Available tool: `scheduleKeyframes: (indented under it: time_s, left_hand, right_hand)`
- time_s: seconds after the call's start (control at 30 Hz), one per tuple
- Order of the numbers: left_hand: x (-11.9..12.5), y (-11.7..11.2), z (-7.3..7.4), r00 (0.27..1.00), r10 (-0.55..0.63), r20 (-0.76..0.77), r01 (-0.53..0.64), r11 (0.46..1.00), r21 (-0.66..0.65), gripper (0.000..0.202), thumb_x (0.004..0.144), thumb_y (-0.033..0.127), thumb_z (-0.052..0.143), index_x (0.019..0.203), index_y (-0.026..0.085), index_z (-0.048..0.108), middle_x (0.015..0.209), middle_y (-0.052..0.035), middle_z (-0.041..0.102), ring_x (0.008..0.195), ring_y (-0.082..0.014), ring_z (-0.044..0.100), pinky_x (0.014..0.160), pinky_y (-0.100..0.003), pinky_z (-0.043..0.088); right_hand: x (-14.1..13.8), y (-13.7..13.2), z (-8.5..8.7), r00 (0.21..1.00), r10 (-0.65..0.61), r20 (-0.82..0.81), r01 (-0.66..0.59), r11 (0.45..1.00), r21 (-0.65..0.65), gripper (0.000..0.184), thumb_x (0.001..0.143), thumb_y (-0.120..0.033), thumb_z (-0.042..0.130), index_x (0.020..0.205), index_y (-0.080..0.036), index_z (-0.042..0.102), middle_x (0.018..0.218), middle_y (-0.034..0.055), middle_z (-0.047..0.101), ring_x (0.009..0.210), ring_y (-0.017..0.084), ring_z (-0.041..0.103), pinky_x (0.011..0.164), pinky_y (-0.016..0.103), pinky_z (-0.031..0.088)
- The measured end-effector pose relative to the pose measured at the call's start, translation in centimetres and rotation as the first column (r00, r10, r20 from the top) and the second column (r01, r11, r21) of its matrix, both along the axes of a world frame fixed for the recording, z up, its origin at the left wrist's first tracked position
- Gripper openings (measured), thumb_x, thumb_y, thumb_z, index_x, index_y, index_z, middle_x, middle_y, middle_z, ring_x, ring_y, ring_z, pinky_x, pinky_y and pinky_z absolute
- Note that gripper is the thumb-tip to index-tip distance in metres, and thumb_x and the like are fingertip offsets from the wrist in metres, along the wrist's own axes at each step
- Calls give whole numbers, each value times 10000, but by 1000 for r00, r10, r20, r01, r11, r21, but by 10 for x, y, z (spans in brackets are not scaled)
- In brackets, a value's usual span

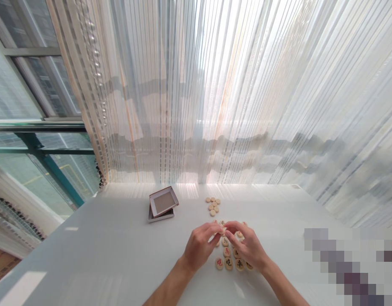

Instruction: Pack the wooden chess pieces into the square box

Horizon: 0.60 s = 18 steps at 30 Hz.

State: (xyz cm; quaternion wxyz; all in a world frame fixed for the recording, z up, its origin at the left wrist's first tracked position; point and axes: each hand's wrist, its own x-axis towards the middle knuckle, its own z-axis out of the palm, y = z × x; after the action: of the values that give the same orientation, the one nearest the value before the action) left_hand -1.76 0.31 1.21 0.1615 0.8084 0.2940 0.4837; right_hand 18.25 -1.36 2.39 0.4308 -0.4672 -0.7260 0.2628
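Note:
Over the white table, my left hand (198, 243) and my right hand (249, 245) meet with fingertips pinched together. Between them is a small pale Chinese chess piece (223, 231), mostly covered by the fingers. Below and around the hands lie round wooden Chinese chess pieces with red or black characters, set in rough rows. In the nearest row are a red piece (219, 263) and a black piece (228, 263). Another black piece (225, 241) shows between the hands. My right hand and wrist hide part of the right side of the group.
Farther back, several pieces (213, 207) lie with no characters visible. To the left stands an open shallow box (160, 217), its lid (164, 201) tilted on top. A sheer striped curtain (196, 127) hangs along the table's far edge. Blurred blocks cover the lower right corner.

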Motion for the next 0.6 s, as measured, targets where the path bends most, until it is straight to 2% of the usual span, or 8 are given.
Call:
scheduleKeyframes:
  time_s: [0.13, 0.3, 0.6]
  left_hand:
    - [2, 1, -4, 998, -43, 49, 39, 996, 79, 132, 938, 160, 637, 1044, 234, 664, 1018, -28, 766, 954, -159, 736, 868, -275, 603]
    - [2, 1, -3, 999, -35, 30, 30, 986, 164, 185, 903, 120, 677, 1048, 234, 659, 1010, -26, 773, 913, -161, 746, 827, -269, 618]
    - [1, 4, -8, 998, -42, 38, 37, 992, 123, 207, 902, 117, 680, 1077, 227, 673, 1115, -47, 746, 1028, -176, 725, 912, -299, 613]
  right_hand:
    - [-4, -3, 2, 998, 55, 2, -55, 998, 30, 231, 968, -410, 568, 1055, -232, 686, 913, 54, 740, 809, 206, 686, 787, 321, 560]
    - [-5, -5, 5, 996, 83, 44, -84, 996, 16, 188, 976, -375, 568, 1023, -244, 694, 834, 21, 728, 780, 179, 688, 771, 289, 546]
    - [-6, -6, 8, 994, 104, -35, -105, 994, -24, 218, 971, -360, 585, 1145, -273, 681, 917, 24, 731, 828, 179, 689, 814, 311, 555]
